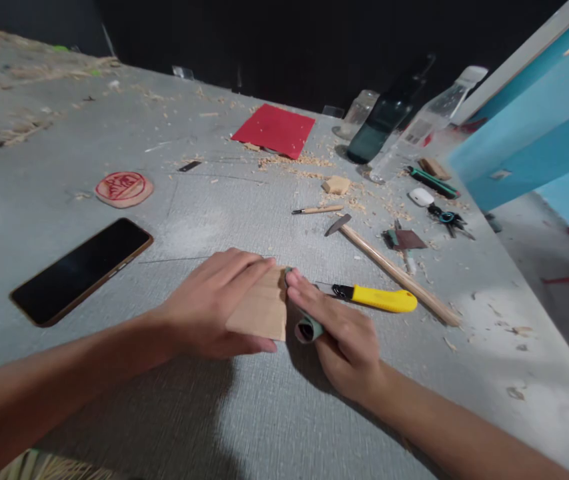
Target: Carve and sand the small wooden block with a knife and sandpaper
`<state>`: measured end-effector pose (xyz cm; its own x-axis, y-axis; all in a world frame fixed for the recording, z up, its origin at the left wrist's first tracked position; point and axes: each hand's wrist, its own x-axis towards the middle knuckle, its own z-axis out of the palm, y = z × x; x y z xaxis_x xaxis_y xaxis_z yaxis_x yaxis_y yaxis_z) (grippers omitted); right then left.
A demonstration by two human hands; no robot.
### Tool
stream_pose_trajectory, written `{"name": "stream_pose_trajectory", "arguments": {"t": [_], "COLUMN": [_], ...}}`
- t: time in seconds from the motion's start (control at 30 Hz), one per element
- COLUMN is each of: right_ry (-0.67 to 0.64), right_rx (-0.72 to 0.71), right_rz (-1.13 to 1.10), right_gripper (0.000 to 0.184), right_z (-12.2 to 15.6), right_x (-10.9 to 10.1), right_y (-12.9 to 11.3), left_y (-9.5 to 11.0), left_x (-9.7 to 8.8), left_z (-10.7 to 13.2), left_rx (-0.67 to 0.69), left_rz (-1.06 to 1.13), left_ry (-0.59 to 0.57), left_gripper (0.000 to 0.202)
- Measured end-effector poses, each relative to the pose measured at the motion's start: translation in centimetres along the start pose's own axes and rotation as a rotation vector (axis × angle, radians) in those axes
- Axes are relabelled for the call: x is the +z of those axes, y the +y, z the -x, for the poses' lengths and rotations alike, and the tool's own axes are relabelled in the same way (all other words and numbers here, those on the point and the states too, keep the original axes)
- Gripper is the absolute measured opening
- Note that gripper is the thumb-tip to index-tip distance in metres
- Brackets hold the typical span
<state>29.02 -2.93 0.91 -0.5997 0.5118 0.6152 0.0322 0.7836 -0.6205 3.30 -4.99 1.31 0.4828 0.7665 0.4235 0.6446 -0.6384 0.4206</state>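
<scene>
My left hand point(219, 300) is closed around a flat, light brown wooden piece point(263, 310) and holds it above the grey table. In my right hand point(341, 330) is a rolled sheet of sandpaper point(309, 328), greenish outside and dark inside, pressed against the wood's right edge. Just beyond my right hand lies a yellow utility knife point(384, 299), its blade partly behind my fingers. A hammer point(389, 263) with a wooden handle rests past the knife.
A phone point(81, 270) and a wooden disc with a red design point(124, 188) lie left. Farther back are red paper point(277, 130), a carving tool point(318, 209), a small wood block point(337, 185) and bottles point(381, 123). Keys point(449, 219) and folded sandpaper point(408, 239) lie right among shavings.
</scene>
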Motion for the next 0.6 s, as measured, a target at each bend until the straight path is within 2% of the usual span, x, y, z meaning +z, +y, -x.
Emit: {"name": "stream_pose_trajectory", "arguments": {"t": [0.1, 0.2, 0.33, 0.4, 0.5, 0.6], "right_ry": [-0.119, -0.117, -0.027, 0.06, 0.172, 0.163], "right_rx": [-0.17, -0.249, -0.165, -0.053, 0.09, 0.095], "right_rz": [-0.085, -0.15, -0.07, -0.026, -0.006, -0.015], "right_gripper": [0.052, 0.045, 0.046, 0.046, 0.057, 0.06], "right_z": [-0.03, -0.11, -0.08, 0.07, 0.33, 0.34], "right_x": [-0.02, -0.3, -0.74, -0.68, -0.28, -0.02], "right_y": [-0.35, -0.63, -0.71, -0.56, -0.2, 0.02], "left_y": [-0.29, -0.39, -0.48, -0.56, -0.48, -0.16], "left_x": [-0.18, -0.4, -0.57, -0.53, -0.39, -0.27], "left_z": [-0.08, -0.27, -0.36, -0.3, -0.16, -0.1], "left_rx": [-0.049, -0.073, -0.064, -0.041, 0.012, 0.095], "left_rz": [-0.069, -0.123, -0.142, -0.145, -0.121, -0.086], "left_ry": [0.013, -0.001, 0.005, 0.006, 0.009, 0.023], "left_gripper": [0.091, 0.08, 0.091, 0.097, 0.101, 0.101]}}
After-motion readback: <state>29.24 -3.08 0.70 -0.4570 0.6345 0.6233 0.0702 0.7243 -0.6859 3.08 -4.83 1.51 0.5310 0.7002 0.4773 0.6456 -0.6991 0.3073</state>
